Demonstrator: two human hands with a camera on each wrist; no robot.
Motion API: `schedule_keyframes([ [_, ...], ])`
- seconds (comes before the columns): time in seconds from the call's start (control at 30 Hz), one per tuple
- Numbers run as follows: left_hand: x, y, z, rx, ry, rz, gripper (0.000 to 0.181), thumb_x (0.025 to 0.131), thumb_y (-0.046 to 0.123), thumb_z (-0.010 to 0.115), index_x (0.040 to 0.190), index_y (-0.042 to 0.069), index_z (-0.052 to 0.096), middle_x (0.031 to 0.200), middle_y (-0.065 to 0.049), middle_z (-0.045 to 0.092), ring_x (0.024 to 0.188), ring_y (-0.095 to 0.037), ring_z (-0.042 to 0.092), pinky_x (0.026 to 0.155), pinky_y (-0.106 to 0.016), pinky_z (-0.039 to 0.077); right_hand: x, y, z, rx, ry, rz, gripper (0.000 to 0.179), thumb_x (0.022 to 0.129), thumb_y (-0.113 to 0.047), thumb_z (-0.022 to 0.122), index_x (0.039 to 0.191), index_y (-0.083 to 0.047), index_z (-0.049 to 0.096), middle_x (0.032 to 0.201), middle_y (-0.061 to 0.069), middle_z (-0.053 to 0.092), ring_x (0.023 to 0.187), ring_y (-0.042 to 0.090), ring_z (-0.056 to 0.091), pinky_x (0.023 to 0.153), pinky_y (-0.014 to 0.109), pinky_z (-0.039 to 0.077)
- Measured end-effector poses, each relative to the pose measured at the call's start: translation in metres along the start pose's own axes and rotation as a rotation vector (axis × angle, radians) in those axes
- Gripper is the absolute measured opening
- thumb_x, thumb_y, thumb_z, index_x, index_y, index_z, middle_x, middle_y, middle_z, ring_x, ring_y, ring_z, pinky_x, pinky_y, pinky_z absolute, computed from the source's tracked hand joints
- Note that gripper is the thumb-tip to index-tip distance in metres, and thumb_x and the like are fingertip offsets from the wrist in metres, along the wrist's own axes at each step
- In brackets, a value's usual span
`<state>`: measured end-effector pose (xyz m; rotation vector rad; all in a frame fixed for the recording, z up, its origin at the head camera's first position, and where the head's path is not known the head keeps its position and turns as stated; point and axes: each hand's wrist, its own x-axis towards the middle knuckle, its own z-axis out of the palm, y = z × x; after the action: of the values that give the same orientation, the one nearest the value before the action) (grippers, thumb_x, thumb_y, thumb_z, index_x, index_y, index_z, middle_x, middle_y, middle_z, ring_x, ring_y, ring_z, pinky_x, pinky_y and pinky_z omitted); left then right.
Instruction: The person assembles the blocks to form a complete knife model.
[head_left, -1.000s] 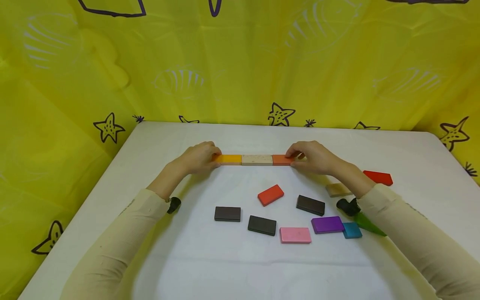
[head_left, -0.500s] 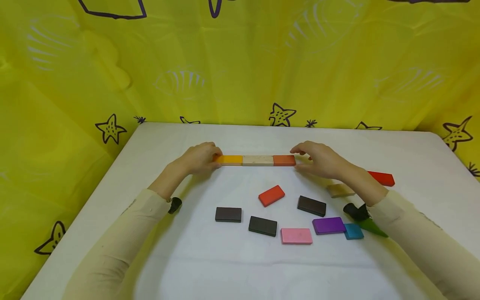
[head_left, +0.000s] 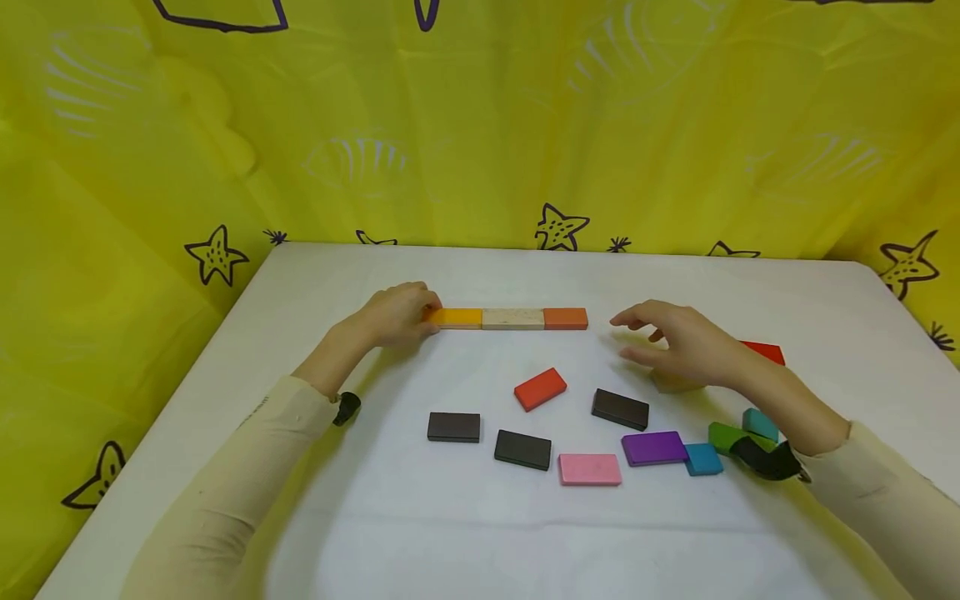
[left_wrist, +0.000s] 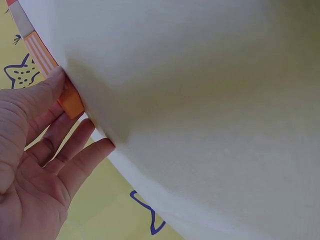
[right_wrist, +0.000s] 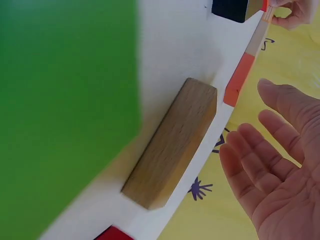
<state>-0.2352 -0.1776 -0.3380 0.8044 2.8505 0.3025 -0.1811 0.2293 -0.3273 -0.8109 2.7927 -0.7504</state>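
Three flat blocks lie end to end in a straight row in the head view: a yellow-orange block (head_left: 461, 317), a pale wooden block (head_left: 513, 318) and an orange block (head_left: 566, 318). At the row's left end, my left hand (head_left: 401, 315) pinches the yellow-orange block between thumb and fingers; its orange end (left_wrist: 74, 102) shows in the left wrist view. My right hand (head_left: 686, 342) hovers to the right of the row with spread, relaxed fingers and nothing in them. Below that hand lies a tan wooden block (right_wrist: 172, 142), partly hidden in the head view.
Nearer the front lie a red block (head_left: 540, 389), dark blocks (head_left: 522, 450), a pink block (head_left: 589, 469), a purple block (head_left: 654, 448) and a blue block (head_left: 703, 459). Green (head_left: 727, 437) and teal (head_left: 761, 423) blocks sit by the right wrist. A yellow curtain (head_left: 480, 150) hangs behind the table.
My right hand has let go of the orange block and moved right and toward the front, uncovering the teal block. The left hand and the row stay in place.
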Motion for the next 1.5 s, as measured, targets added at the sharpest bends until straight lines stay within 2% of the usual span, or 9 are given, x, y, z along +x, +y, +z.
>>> schedule_keyframes([
  [0.17, 0.000, 0.000, 0.000, 0.000, 0.007, 0.008, 0.030, 0.095, 0.017, 0.073, 0.120, 0.001, 0.070, 0.104, -0.011, 0.062, 0.089, -0.025, 0.055, 0.075, -0.040, 0.048, -0.013, 0.005, -0.002, 0.014, 0.011, -0.006, 0.044, 0.092, -0.017, 0.077, 0.131, -0.002, 0.064, 0.126, 0.014, 0.068, 0.115, 0.034, 0.063, 0.088, 0.049, 0.057],
  [0.33, 0.002, 0.000, 0.000, 0.001, 0.011, 0.019, 0.030, 0.094, 0.017, 0.073, 0.119, 0.001, 0.070, 0.103, -0.010, 0.062, 0.089, -0.025, 0.055, 0.076, -0.041, 0.049, -0.028, 0.009, -0.006, 0.021, 0.017, 0.016, 0.046, 0.091, -0.021, 0.079, 0.132, -0.006, 0.065, 0.126, 0.010, 0.068, 0.111, 0.030, 0.064, 0.082, 0.038, 0.057],
  [0.47, 0.002, 0.000, -0.001, 0.003, 0.010, 0.021, 0.030, 0.094, 0.017, 0.074, 0.119, 0.001, 0.070, 0.103, -0.011, 0.063, 0.089, -0.025, 0.055, 0.076, -0.041, 0.049, -0.039, 0.012, -0.010, 0.012, 0.018, 0.053, 0.049, 0.090, -0.025, 0.081, 0.133, -0.009, 0.065, 0.124, 0.009, 0.069, 0.102, 0.026, 0.064, 0.076, 0.030, 0.053],
  [0.63, 0.002, 0.000, -0.002, 0.003, 0.006, 0.022, 0.030, 0.094, 0.018, 0.073, 0.119, 0.001, 0.070, 0.104, -0.011, 0.063, 0.090, -0.025, 0.055, 0.076, -0.041, 0.049, -0.051, 0.018, -0.013, -0.018, 0.035, 0.065, 0.047, 0.088, -0.029, 0.082, 0.129, -0.010, 0.067, 0.119, 0.007, 0.070, 0.090, 0.019, 0.061, 0.069, 0.028, 0.050],
  [0.83, 0.001, 0.000, -0.003, -0.001, 0.004, 0.017, 0.030, 0.094, 0.017, 0.073, 0.118, 0.000, 0.070, 0.104, -0.011, 0.063, 0.090, -0.026, 0.055, 0.077, -0.042, 0.049, -0.060, 0.027, -0.014, -0.009, 0.030, 0.063, 0.045, 0.088, -0.023, 0.082, 0.128, -0.009, 0.067, 0.117, 0.009, 0.071, 0.075, 0.010, 0.058, 0.063, 0.025, 0.050],
  [1.2, -0.001, 0.002, -0.003, -0.004, -0.005, 0.011, 0.029, 0.094, 0.016, 0.073, 0.119, 0.000, 0.070, 0.103, -0.012, 0.063, 0.089, -0.025, 0.055, 0.077, -0.041, 0.049, -0.068, 0.038, -0.010, -0.015, 0.027, 0.054, 0.043, 0.086, -0.016, 0.083, 0.125, -0.007, 0.069, 0.118, 0.008, 0.071, 0.081, 0.009, 0.057, 0.068, 0.023, 0.052],
  [1.5, -0.002, 0.000, -0.003, 0.001, 0.007, 0.022, 0.029, 0.094, 0.016, 0.073, 0.117, 0.000, 0.070, 0.102, -0.011, 0.062, 0.089, -0.026, 0.055, 0.077, -0.042, 0.049, -0.068, 0.040, -0.007, -0.045, 0.006, 0.036, 0.040, 0.083, -0.013, 0.085, 0.120, -0.008, 0.071, 0.111, 0.002, 0.071, 0.083, 0.008, 0.056, 0.069, 0.023, 0.052],
])
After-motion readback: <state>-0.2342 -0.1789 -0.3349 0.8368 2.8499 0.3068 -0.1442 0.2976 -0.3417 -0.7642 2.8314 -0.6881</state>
